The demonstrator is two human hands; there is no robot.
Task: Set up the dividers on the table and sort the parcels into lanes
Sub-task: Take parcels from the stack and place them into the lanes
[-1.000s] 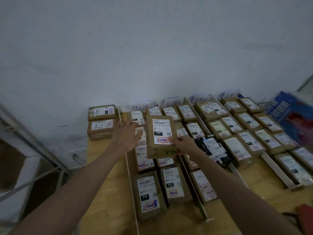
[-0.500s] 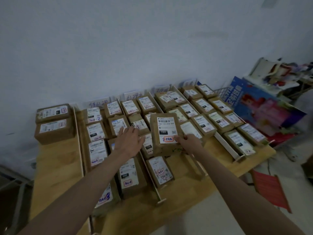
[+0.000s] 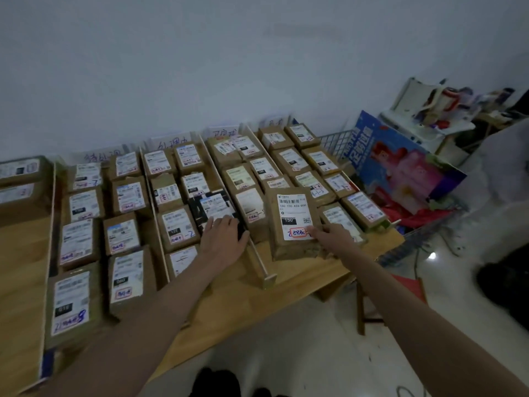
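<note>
My right hand [image 3: 332,234] pinches the lower right corner of a brown parcel [image 3: 289,224] with a white label marked 150, holding it over the near end of a right-hand lane. My left hand [image 3: 221,242] lies flat with straight fingers on a black parcel [image 3: 211,209] in the middle lane. Pale wooden dividers [image 3: 257,259] run from the wall toward me across the wooden table [image 3: 23,270]. Several brown parcels [image 3: 126,276] lie in rows between them. Handwritten lane signs [image 3: 169,143] stand against the wall.
Two parcels [image 3: 20,181] sit outside the leftmost divider at the back left. Beyond the table's right edge stand a wire basket [image 3: 335,144], a blue poster box [image 3: 400,161] and a cluttered white stand [image 3: 429,110]. White floor lies below, with a red stool [image 3: 409,285].
The view has swung right. My right hand carried the labelled parcel rightward and down toward the table in a right-hand lane. My left hand dropped onto the black parcel.
</note>
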